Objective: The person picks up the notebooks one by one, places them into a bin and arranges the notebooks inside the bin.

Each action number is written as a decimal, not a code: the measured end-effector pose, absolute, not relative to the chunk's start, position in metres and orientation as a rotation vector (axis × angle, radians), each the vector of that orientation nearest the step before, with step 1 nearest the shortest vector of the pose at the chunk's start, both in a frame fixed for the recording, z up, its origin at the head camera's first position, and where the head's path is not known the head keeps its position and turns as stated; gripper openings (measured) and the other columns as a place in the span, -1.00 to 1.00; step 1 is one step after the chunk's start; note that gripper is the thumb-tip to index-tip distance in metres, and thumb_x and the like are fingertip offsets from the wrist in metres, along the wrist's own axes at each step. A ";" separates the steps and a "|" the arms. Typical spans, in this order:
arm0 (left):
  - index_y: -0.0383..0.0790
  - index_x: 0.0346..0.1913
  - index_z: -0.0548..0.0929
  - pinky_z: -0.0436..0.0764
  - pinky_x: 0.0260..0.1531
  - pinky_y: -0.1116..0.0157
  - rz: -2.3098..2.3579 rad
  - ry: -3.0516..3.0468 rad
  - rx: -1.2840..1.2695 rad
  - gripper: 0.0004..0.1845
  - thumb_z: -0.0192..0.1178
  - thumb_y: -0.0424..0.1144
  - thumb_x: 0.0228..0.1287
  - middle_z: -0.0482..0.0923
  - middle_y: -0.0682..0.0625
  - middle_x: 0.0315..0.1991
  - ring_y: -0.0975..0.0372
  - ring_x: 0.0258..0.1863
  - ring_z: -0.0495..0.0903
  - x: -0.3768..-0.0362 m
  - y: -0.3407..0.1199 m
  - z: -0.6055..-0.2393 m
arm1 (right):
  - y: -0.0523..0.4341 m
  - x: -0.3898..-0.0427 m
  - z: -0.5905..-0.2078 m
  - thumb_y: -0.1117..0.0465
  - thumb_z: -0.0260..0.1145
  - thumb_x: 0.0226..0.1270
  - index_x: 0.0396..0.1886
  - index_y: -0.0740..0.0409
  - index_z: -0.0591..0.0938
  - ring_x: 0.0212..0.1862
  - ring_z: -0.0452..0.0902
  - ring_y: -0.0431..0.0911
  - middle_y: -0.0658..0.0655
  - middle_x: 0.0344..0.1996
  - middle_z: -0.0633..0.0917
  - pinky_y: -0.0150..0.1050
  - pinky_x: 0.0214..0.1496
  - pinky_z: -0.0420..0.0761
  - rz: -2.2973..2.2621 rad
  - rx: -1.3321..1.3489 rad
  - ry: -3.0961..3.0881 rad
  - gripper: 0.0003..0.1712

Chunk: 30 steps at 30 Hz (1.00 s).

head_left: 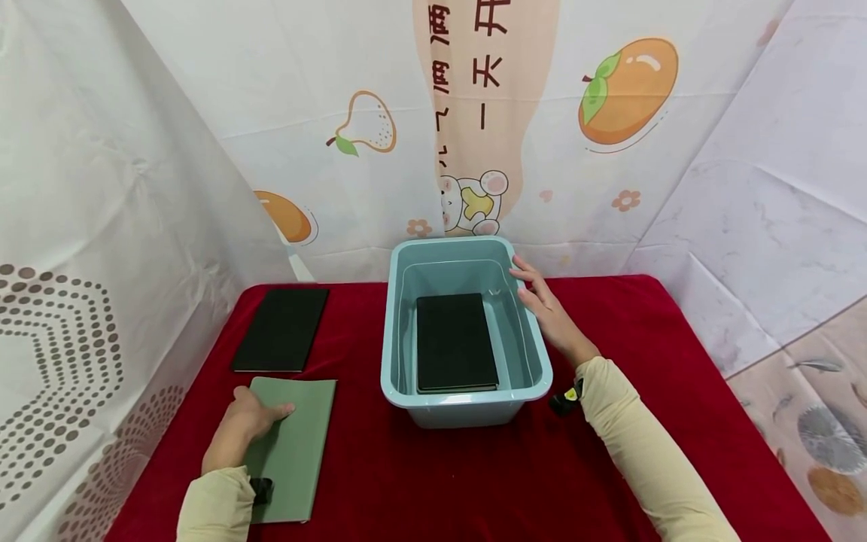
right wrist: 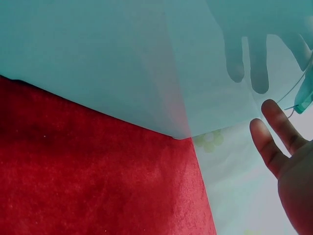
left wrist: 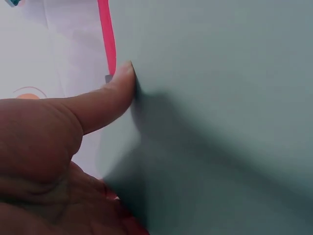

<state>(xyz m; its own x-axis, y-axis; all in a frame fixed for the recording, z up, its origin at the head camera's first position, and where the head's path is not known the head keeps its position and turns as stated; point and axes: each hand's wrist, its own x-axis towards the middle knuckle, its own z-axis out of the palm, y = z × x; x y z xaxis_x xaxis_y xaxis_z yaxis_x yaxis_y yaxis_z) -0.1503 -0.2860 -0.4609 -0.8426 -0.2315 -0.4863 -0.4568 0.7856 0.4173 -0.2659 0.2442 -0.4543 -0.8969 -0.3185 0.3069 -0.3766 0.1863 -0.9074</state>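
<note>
On the left of the table, my left hand (head_left: 242,424) grips the left edge of a green notebook (head_left: 298,444), its thumb over the cover. The left wrist view shows that thumb (left wrist: 110,98) flat on the green cover (left wrist: 220,88); the other fingers are mostly hidden at the edge. A light blue plastic bin (head_left: 467,416) stands mid-table with a black notebook (head_left: 455,342) lying inside. My right hand (head_left: 554,320) is at the bin's right rim, fingers spread and loosely extended. In the right wrist view its fingers (right wrist: 268,147) are beside the bin's outer wall (right wrist: 88,54).
Behind the green notebook lies another black notebook (head_left: 281,331) on the red tablecloth (head_left: 433,482). White printed curtains (head_left: 325,211) hang behind the table and along both sides.
</note>
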 end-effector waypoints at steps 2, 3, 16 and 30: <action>-0.79 0.42 -0.41 0.36 0.31 -0.31 0.767 2.550 -0.515 0.27 0.23 0.16 0.39 0.01 -0.84 0.31 -0.53 0.34 0.20 -0.148 -0.285 -0.461 | 0.243 -0.266 -0.454 0.14 -0.02 0.63 0.58 0.12 0.18 0.67 -0.13 0.15 -0.10 0.68 -0.02 0.47 0.47 0.18 1.842 0.701 -2.386 -0.39; -0.79 0.42 -0.45 0.36 0.31 -0.31 0.773 2.544 -0.510 0.29 0.21 0.18 0.40 0.00 -0.83 0.32 -0.53 0.35 0.19 -0.147 -0.286 -0.461 | 0.243 -0.266 -0.455 0.14 -0.02 0.63 0.58 0.12 0.18 0.66 -0.11 0.16 -0.09 0.68 -0.03 0.48 0.47 0.20 1.840 0.701 -2.388 -0.39; -0.69 0.44 -0.35 0.49 0.08 -0.20 0.943 2.599 -0.422 0.20 0.23 0.14 0.40 0.20 -0.69 0.23 -0.40 0.21 0.38 -0.139 -0.294 -0.469 | 0.242 -0.266 -0.455 0.13 -0.03 0.64 0.57 0.16 0.18 0.68 -0.16 0.12 -0.12 0.67 -0.03 0.48 0.49 0.15 1.840 0.701 -2.387 -0.39; -0.41 0.61 -0.33 0.19 0.35 -0.35 1.086 2.657 -0.273 0.09 0.29 -0.33 0.35 -0.12 -0.58 0.50 -0.37 0.47 0.02 -0.133 -0.305 -0.468 | 0.243 -0.264 -0.454 0.13 -0.02 0.64 0.57 0.12 0.19 0.69 -0.21 0.11 -0.13 0.68 -0.04 0.50 0.48 0.14 1.827 0.684 -2.391 -0.40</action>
<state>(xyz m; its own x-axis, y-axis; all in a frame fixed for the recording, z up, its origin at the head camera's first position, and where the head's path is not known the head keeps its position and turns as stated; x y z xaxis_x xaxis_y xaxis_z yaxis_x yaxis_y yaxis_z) -0.1335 -0.3050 -0.4679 -0.9491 -0.0754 -0.3057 -0.2679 0.7033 0.6584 -0.2636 0.2428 -0.4537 -0.9002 -0.3107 0.3052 -0.3761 0.2013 -0.9044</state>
